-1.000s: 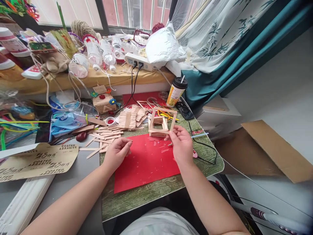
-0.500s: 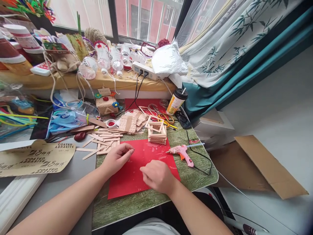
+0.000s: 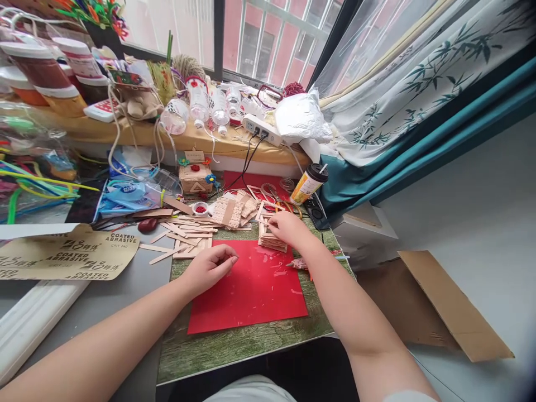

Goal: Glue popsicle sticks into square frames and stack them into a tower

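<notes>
Near the far edge of the red sheet (image 3: pixel 251 296), a stack of square stick frames (image 3: pixel 271 243) stands on the green tabletop (image 3: pixel 201 357), with one frame lying askew across its top. The right hand (image 3: pixel 290 229) reaches over the stack, its fingertips at the upper frames; whether the fingers grasp one or merely touch it, I cannot tell, since the hand covers the spot. The left hand (image 3: pixel 210 269) is over the left part of the red sheet, fingers loosely curled and released, with nothing visible between them. Beyond the left hand, loose wooden sticks (image 3: pixel 188 237) lie in a crisscross heap, and banded bundles of sticks (image 3: pixel 228 212) sit between that heap and the stack. Just beside the right forearm, and partly hidden by it, a glue gun (image 3: pixel 298 264) points its nozzle leftward over the sheet's right edge. Farther back are a small white dish (image 3: pixel 201 209) of red bits, a wooden box (image 3: pixel 196 180) trimmed with colourful flowers, and a lidded drink cup (image 3: pixel 308 185) with a straw, tilted in this view.
</notes>
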### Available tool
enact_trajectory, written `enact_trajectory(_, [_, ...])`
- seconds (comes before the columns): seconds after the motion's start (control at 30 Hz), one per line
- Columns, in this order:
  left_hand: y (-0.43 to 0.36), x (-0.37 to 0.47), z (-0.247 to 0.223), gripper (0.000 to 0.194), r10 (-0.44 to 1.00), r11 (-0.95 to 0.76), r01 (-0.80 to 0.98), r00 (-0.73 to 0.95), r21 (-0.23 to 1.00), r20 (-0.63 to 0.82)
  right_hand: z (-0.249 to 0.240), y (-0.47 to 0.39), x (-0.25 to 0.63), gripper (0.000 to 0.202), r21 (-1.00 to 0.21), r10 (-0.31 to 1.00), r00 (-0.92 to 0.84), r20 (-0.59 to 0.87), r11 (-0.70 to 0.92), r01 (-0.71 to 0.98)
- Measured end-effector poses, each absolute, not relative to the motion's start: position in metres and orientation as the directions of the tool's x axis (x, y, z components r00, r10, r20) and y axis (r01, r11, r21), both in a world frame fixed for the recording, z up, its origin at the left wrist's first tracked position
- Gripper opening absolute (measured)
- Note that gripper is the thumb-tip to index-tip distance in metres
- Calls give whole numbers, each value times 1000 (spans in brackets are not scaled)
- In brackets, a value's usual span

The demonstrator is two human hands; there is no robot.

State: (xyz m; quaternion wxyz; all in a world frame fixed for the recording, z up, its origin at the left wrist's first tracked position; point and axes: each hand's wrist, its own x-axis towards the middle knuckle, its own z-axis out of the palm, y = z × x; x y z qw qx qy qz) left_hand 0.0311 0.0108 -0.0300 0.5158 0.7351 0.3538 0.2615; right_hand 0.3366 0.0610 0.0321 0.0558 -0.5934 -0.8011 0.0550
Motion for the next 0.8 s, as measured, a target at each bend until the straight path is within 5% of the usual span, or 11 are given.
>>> enact_trajectory(0.4, [10, 33, -27, 25, 775, -231, 252, 631, 940, 22, 46, 28, 360, 17, -159, 925, -380, -6, 374, 914])
enact_trajectory(0.53, [10, 34, -27, 25, 770, -239, 259, 637, 936, 20, 42, 23, 351, 35, -163, 922, -384, 43, 386, 908])
enact_trajectory(0.63, [10, 34, -27, 26, 771, -243, 264, 636, 934, 21, 43, 25, 337, 41, -72, 929, -363, -68, 359, 931])
enact_trajectory(0.8, [10, 33, -28, 25, 772, -231, 244, 636, 942, 24, 45, 31, 327, 23, 52, 920, -285, -269, 309, 950])
